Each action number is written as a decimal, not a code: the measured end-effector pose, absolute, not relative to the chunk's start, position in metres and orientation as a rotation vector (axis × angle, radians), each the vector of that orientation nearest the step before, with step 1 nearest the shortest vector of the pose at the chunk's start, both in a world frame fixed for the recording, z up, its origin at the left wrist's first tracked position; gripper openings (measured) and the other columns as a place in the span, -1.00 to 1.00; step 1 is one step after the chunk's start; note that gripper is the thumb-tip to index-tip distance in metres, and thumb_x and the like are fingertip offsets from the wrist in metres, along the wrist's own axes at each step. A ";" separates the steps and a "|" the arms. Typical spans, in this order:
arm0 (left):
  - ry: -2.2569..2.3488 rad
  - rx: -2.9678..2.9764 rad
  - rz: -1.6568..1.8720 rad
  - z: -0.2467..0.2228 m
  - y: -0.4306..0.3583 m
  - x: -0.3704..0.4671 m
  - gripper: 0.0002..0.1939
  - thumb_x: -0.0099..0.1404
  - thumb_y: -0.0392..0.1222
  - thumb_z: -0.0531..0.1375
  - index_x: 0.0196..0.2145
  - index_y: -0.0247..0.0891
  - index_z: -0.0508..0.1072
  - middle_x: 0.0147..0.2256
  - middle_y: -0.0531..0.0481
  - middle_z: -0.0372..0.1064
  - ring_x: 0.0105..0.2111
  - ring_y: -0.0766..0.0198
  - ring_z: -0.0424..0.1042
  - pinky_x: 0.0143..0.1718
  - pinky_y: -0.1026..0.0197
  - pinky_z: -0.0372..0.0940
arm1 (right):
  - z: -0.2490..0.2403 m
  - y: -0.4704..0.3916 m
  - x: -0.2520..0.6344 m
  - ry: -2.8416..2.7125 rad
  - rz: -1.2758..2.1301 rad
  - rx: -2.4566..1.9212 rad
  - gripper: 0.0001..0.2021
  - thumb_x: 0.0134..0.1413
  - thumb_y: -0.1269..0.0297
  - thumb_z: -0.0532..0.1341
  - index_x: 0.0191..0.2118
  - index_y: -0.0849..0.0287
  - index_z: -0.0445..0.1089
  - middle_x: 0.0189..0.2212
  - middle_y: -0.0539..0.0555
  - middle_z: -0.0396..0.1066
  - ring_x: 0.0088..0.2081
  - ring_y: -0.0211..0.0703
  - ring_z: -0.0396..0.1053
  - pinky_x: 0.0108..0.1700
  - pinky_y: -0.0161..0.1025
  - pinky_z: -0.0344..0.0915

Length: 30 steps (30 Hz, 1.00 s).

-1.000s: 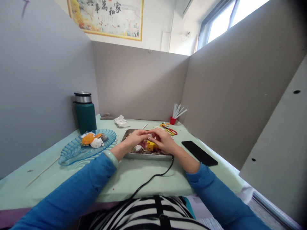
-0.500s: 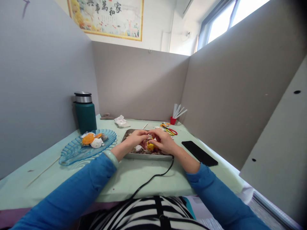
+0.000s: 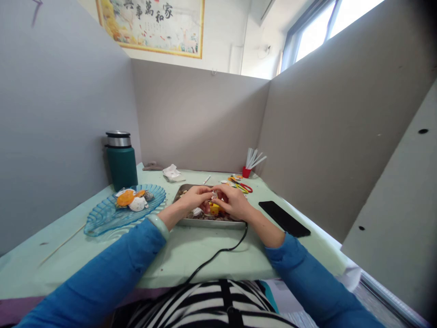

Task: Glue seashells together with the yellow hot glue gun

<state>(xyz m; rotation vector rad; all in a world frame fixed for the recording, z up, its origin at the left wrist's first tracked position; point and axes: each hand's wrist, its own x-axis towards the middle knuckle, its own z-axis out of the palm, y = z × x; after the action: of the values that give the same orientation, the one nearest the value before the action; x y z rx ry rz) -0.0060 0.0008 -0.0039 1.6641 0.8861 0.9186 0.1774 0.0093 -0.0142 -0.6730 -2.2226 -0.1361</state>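
Above a metal tray (image 3: 211, 222) of brown pebbles, my left hand (image 3: 197, 197) and my right hand (image 3: 232, 200) meet at the fingertips. Between them they pinch a small whitish piece (image 3: 214, 195), too small to make out well. A yellow object (image 3: 214, 209) stands in the tray just below my fingers. White shell-like pieces (image 3: 197, 211) lie beside it, partly hidden by my left hand. A black cable (image 3: 218, 253) runs from the tray's right front corner toward my lap.
On the left are a blue glass plate (image 3: 102, 217) with orange and white shells, and a green flask (image 3: 122, 166). A black phone (image 3: 284, 218) lies right. Behind are scissors (image 3: 244, 187), a red cup (image 3: 246, 172) of white sticks and crumpled tissue (image 3: 172, 173).
My fingers have shifted slightly around the small whitish piece, and my right fingertips have come a little closer together. The tray and other objects stay where they were.
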 end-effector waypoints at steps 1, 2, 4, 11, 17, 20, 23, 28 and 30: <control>0.889 1.661 0.920 -0.004 0.001 -0.006 -0.79 0.16 -0.14 0.15 -0.34 -0.38 0.37 -0.68 0.05 0.30 -0.68 0.35 0.33 -0.58 0.32 0.26 | -0.014 0.010 0.178 -2.224 -0.134 -0.671 -0.73 0.13 0.18 0.15 -0.08 0.19 0.32 -0.42 0.04 0.36 -0.44 -0.27 0.26 -0.37 -0.33 0.16; 0.894 1.656 0.923 -0.004 0.001 -0.006 -0.80 0.16 -0.15 0.14 -0.34 -0.38 0.37 -0.68 0.05 0.30 -0.69 0.36 0.33 -0.58 0.32 0.26 | -0.015 0.010 0.178 -2.226 -0.131 -0.668 -0.72 0.13 0.18 0.15 -0.08 0.19 0.32 -0.43 0.03 0.36 -0.44 -0.27 0.26 -0.38 -0.33 0.16; 0.907 1.646 0.931 -0.003 0.000 -0.005 -0.82 0.15 -0.18 0.14 -0.35 -0.38 0.37 -0.69 0.05 0.30 -0.69 0.36 0.32 -0.58 0.33 0.25 | -0.015 0.010 0.178 -2.232 -0.124 -0.660 -0.72 0.13 0.18 0.15 -0.07 0.18 0.32 -0.43 0.03 0.36 -0.44 -0.27 0.26 -0.38 -0.33 0.16; 0.923 1.653 0.941 -0.001 -0.002 -0.005 -0.87 0.14 -0.23 0.12 -0.38 -0.37 0.36 -0.71 0.06 0.29 -0.69 0.35 0.33 -0.58 0.34 0.24 | -0.015 0.009 0.177 -2.242 -0.111 -0.652 -0.72 0.13 0.16 0.16 -0.08 0.17 0.32 -0.43 0.03 0.36 -0.44 -0.27 0.26 -0.37 -0.32 0.17; 0.911 1.662 0.944 -0.003 -0.001 -0.005 -0.84 0.14 -0.18 0.15 -0.39 -0.36 0.36 -0.70 0.06 0.29 -0.69 0.35 0.33 -0.58 0.33 0.23 | -0.015 0.009 0.177 -2.226 -0.145 -0.635 -0.71 0.12 0.14 0.16 -0.08 0.17 0.32 -0.43 0.03 0.36 -0.45 -0.27 0.26 -0.39 -0.33 0.15; 0.912 1.657 0.931 -0.003 -0.001 -0.005 -0.83 0.14 -0.18 0.15 -0.37 -0.37 0.36 -0.69 0.06 0.29 -0.69 0.36 0.32 -0.58 0.34 0.23 | -0.015 0.009 0.177 -2.218 -0.162 -0.650 -0.72 0.13 0.17 0.15 -0.08 0.18 0.32 -0.42 0.04 0.37 -0.45 -0.28 0.26 -0.39 -0.33 0.15; 0.919 1.662 0.929 -0.002 -0.002 -0.005 -0.83 0.15 -0.18 0.15 -0.36 -0.37 0.37 -0.70 0.06 0.29 -0.69 0.36 0.32 -0.59 0.34 0.23 | -0.015 0.008 0.177 -2.225 -0.187 -0.665 -0.73 0.13 0.17 0.15 -0.09 0.18 0.32 -0.41 0.04 0.38 -0.44 -0.27 0.27 -0.39 -0.34 0.14; 0.914 1.677 0.922 -0.003 -0.001 -0.005 -0.80 0.14 -0.16 0.16 -0.35 -0.37 0.38 -0.69 0.05 0.30 -0.68 0.35 0.33 -0.58 0.32 0.24 | -0.013 0.006 0.177 -2.248 -0.235 -0.667 -0.74 0.12 0.16 0.16 -0.12 0.19 0.33 -0.40 0.06 0.38 -0.41 -0.26 0.28 -0.38 -0.33 0.14; 0.916 1.676 0.921 -0.003 -0.001 -0.005 -0.80 0.14 -0.16 0.16 -0.35 -0.37 0.37 -0.70 0.05 0.29 -0.68 0.35 0.33 -0.58 0.33 0.23 | -0.013 0.006 0.176 -2.238 -0.248 -0.672 -0.75 0.13 0.16 0.15 -0.12 0.19 0.33 -0.40 0.05 0.38 -0.42 -0.26 0.28 -0.38 -0.33 0.13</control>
<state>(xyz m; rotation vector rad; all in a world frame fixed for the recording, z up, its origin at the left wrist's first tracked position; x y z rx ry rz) -0.0054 -0.0005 -0.0027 1.6762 0.9156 0.9210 0.1761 0.0056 -0.0132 -0.6721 -2.2376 -0.2478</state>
